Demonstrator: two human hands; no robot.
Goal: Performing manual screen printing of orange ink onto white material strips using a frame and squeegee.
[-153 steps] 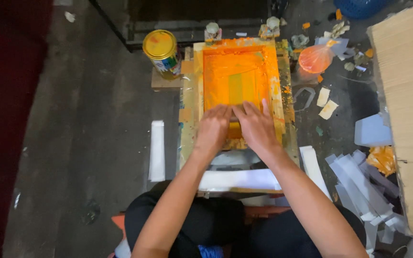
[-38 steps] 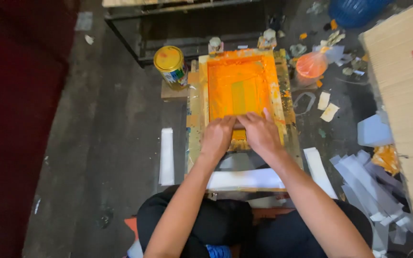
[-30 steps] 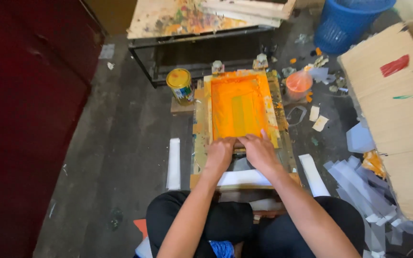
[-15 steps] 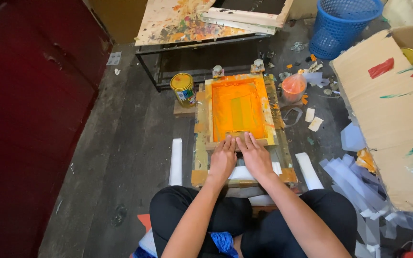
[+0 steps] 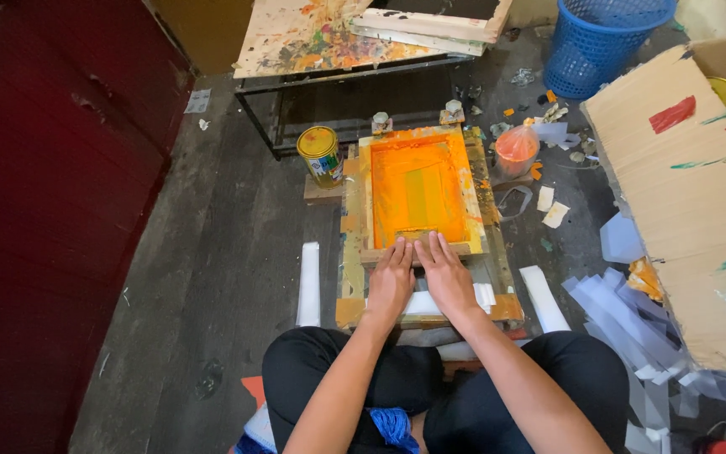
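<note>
Grey floor; left hand (image 5: 391, 282) and right hand (image 5: 446, 277) flat on orange screen frame (image 5: 418, 189).

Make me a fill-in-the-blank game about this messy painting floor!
1. The ink covering the screen frame is ____.
2. The left hand and right hand both rest on the frame's ____ edge, the one closest to the person.
3. The plastic basket at the top right is ____.
4. The paint can standing left of the frame has a ____ lid.

Missing words: orange; near; blue; yellow
</note>
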